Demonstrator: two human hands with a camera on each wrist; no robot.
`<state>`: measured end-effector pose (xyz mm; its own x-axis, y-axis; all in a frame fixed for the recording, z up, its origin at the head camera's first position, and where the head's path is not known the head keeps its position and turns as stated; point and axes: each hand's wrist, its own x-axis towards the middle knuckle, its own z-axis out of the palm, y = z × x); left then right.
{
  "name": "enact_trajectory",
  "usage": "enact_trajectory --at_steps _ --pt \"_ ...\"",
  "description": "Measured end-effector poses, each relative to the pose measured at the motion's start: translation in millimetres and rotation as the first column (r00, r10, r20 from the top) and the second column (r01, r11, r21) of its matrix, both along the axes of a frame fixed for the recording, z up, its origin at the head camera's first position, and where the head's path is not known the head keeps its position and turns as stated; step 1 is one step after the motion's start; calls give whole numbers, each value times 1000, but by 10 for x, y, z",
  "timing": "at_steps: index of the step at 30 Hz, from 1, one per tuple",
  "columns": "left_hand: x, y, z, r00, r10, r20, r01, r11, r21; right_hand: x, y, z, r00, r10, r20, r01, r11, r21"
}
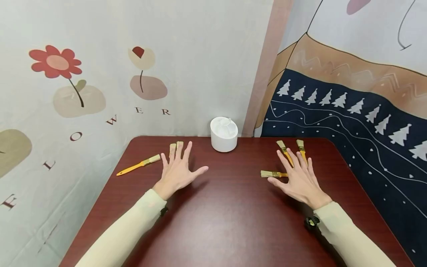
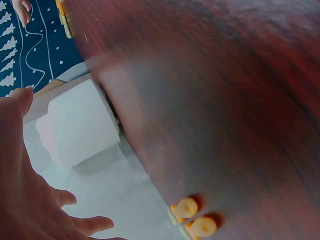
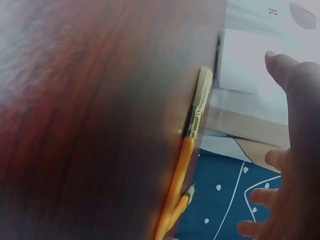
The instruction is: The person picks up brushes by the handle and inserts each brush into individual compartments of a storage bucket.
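Brush pair (image 1: 172,147) partly masked by left hand (image 1: 176,174), fingers spread wide; another brush (image 1: 138,165) laid just beside. Three brushes (image 1: 271,174) partly masked by right hand (image 1: 300,181), fingers also wide. White container (image 1: 224,144), split by partitions (image 1: 227,125), set at back edge of table (image 1: 227,222), by wall cloth (image 1: 200,74)

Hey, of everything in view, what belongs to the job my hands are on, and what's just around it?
Likely part of the job:
left-side brushes, three, by your left hand
right-side brushes, three, by your right hand
white divided container, probably, though neither hand touches it

Apparently just surroundings:
flower-print hanging
navy tree-print hanging
table, merely the work surface
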<state>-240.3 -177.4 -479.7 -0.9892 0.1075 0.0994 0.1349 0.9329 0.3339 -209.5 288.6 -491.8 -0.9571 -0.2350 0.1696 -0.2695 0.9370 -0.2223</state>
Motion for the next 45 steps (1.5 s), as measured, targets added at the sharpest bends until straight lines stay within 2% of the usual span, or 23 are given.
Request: enact_trajectory --at_steps 7,11,18,26,35,40,45 --pt "-100 111 -20 1000 -2 -25 3 999 51 -93 -123 37 1000 8 -17 -9 999 -38" --pt "-119 159 2 1000 12 -21 -10 997 82 -131 -216 60 999 23 -29 -25 998 -53" --pt "-189 237 18 999 6 -52 -1 995 99 -208 -309 77 998 39 -43 -42 998 -57" --pt "-289 308 16 999 5 -53 4 988 154 -334 -438 118 999 44 -13 -45 994 -104" --pt "-371 348 20 998 20 -66 -8 985 175 -471 -611 154 998 62 1 -62 988 -140" --pt "-419 378 -5 998 39 -48 -27 974 223 -547 -713 147 997 79 18 -75 981 -180" --pt "-473 446 -11 999 43 -18 -35 954 296 -601 -818 144 996 89 28 -81 975 -205"
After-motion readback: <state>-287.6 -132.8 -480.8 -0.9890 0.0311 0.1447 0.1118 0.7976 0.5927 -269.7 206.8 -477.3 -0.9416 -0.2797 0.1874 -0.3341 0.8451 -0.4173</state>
